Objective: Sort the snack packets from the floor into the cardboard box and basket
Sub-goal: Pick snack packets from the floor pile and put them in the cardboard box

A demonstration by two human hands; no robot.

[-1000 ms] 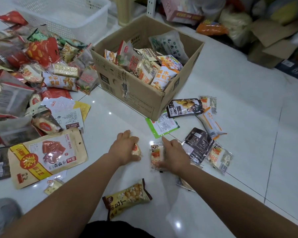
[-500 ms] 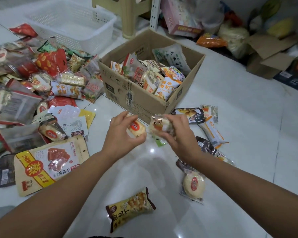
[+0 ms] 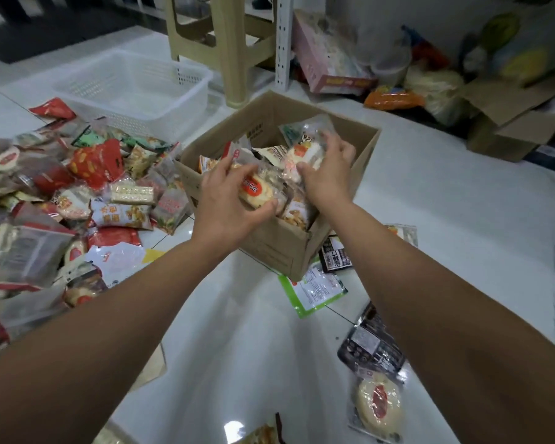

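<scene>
Both my hands are over the open cardboard box (image 3: 279, 251). My left hand (image 3: 228, 203) has its grip closed around a round pastry packet (image 3: 257, 190), thumb under, fingers on top. My right hand (image 3: 326, 174) grips a second clear packet (image 3: 302, 155) (red mark on its cake) above the snacks already inside. The white basket (image 3: 135, 88) sits behind the pile of packets (image 3: 77, 193) on the floor (image 3: 253, 347).
</scene>
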